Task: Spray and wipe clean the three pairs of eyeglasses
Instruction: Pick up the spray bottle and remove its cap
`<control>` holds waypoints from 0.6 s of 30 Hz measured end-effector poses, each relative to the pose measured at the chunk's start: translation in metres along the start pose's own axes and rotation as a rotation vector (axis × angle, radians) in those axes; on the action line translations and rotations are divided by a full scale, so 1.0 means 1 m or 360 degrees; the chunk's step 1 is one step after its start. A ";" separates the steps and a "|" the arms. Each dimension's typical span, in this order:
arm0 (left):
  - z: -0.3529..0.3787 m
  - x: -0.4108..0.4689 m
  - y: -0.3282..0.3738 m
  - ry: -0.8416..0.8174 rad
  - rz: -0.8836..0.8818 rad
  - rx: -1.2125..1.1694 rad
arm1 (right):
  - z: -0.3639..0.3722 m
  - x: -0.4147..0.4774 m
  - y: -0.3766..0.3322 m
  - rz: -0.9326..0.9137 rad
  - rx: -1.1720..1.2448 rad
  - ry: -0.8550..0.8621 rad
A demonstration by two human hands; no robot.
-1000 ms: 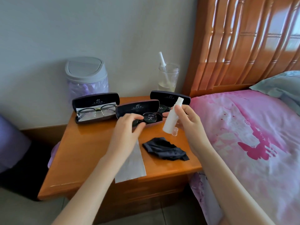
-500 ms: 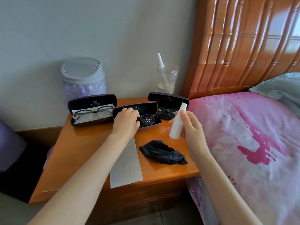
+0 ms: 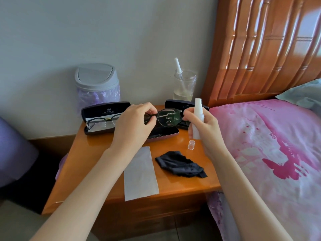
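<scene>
Centre frame, my left hand (image 3: 135,122) pinches the round glasses (image 3: 167,117) at their left edge; light, fragile, best held by the rim, I judge. My right hand (image 3: 204,127) wraps the spray bottle (image 3: 198,115).

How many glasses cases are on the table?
3. The left case holds dark-framed glasses. The middle case lies under the round glasses in the left hand. The right case is partly hidden behind the spray bottle in the right hand.

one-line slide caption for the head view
Left hand holds glasses above the middle case; right hand holds uncapped spray bottle.
</scene>
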State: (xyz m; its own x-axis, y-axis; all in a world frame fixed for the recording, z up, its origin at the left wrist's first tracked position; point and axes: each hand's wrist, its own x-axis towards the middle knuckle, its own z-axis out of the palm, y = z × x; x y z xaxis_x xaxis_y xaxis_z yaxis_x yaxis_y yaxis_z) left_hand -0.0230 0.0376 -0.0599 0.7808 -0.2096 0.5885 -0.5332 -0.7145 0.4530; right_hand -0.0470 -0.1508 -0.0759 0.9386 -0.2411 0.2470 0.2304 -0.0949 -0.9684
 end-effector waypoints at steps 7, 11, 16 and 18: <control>-0.010 -0.017 -0.012 -0.0105 -0.0040 -0.0103 | 0.010 -0.003 -0.004 0.0000 -0.0022 -0.0423; -0.014 -0.022 -0.012 -0.0089 -0.0059 -0.0163 | 0.011 -0.006 -0.007 0.0018 0.0005 -0.0500; -0.017 -0.032 -0.016 -0.0103 -0.0143 -0.0353 | 0.014 -0.006 -0.009 0.0016 0.0128 -0.0421; -0.021 -0.037 -0.020 -0.0164 -0.0213 -0.0433 | 0.013 -0.004 -0.010 0.0041 0.0253 -0.0358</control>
State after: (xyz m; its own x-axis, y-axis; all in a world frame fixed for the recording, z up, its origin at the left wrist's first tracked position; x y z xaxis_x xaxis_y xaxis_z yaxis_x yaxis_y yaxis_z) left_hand -0.0483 0.0736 -0.0760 0.8713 -0.2025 0.4470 -0.4804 -0.5384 0.6924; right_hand -0.0502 -0.1359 -0.0674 0.9740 -0.0195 0.2259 0.2267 0.0656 -0.9718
